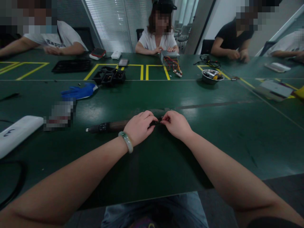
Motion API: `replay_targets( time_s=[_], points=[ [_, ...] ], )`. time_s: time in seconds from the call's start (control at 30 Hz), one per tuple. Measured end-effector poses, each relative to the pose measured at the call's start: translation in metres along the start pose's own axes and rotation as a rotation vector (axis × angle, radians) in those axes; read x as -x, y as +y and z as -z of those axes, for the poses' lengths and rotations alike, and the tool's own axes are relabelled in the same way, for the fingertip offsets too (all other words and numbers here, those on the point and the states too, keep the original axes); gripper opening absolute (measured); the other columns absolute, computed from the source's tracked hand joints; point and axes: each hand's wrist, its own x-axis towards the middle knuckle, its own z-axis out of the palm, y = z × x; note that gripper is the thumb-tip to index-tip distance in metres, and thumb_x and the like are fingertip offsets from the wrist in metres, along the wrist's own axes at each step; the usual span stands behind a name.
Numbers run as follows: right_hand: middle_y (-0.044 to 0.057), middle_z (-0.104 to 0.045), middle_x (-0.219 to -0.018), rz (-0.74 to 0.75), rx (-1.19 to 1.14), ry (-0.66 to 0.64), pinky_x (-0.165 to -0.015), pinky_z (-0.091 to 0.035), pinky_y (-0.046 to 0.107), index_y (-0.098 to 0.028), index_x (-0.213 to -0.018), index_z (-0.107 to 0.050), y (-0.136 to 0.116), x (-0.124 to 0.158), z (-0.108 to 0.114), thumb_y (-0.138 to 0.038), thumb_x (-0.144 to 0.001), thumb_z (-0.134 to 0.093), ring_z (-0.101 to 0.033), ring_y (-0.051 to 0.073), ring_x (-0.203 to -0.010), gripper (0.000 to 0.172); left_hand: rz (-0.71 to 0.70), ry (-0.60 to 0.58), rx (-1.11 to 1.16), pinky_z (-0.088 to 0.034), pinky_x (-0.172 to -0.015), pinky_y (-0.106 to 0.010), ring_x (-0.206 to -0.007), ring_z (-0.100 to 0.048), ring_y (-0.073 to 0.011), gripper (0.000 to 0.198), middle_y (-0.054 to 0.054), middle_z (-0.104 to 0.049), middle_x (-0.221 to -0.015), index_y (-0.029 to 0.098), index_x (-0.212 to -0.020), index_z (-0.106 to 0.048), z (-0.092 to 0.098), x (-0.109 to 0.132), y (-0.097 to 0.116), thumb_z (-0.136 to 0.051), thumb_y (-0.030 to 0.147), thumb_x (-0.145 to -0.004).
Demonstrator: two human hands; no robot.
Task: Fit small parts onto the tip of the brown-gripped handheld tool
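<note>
A small dark piece [157, 122] sits in the middle, just above the worktop [154, 171]. My left hand [140, 126] and right hand [177, 126] both pinch it, so each grip is full. I think I am working it with my fingertips, which calls for a light, steady pinch next. A dark tool [104, 127] pokes out left; farther left lies a blue glove [79, 91]; far right, a metal bowl [211, 80].

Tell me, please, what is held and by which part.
The left hand holds the dark tool by the end opposite its metal tip; the right hand pinches a dark part, unclear what.
</note>
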Motion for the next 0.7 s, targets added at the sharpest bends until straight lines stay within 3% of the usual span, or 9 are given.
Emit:
replay_targets(
  time_s=[0.43, 0.6, 0.7],
  points=[
    [0.0, -0.057, -0.084, 0.079, -0.018, -0.003, -0.065, -0.039, 0.027, -0.019, -0.079, -0.061, 0.008, -0.003, -0.002, -0.022, -0.079, -0.07, -0.052, 0.013, -0.075, 0.01, 0.001, 0.002, -0.009, -0.048, -0.088, -0.038, -0.1, -0.056, -0.0209, 0.023, -0.005, -0.056, -0.109, 0.021, -0.109, -0.06, -0.003, -0.001, -0.001, -0.057, 0.02, -0.085],
    [0.003, -0.056, -0.116, 0.178, -0.083, 0.017, -0.083, -0.044, 0.032, -0.019, -0.076, -0.058, 0.011, -0.005, -0.004, -0.017, -0.079, -0.068, -0.056, 0.017, -0.099, 0.01, -0.012, 0.009, -0.015, -0.048, -0.09, -0.039, -0.1, -0.055, -0.0216, 0.023, -0.005, -0.056, -0.109, 0.021, -0.108, -0.06, -0.004, 0.0, -0.002, -0.058, 0.021, -0.085],
    [0.003, -0.059, -0.114, 0.182, -0.107, -0.051, -0.09, -0.044, 0.035, -0.02, -0.077, -0.054, 0.013, -0.007, -0.006, -0.015, -0.08, -0.065, -0.056, 0.018, -0.104, 0.013, -0.017, 0.012, -0.018, -0.048, -0.09, -0.039, -0.101, -0.056, -0.0218, 0.023, -0.005, -0.056, -0.11, 0.021, -0.108, -0.059, -0.005, 0.0, -0.003, -0.057, 0.02, -0.085]
  ],
)
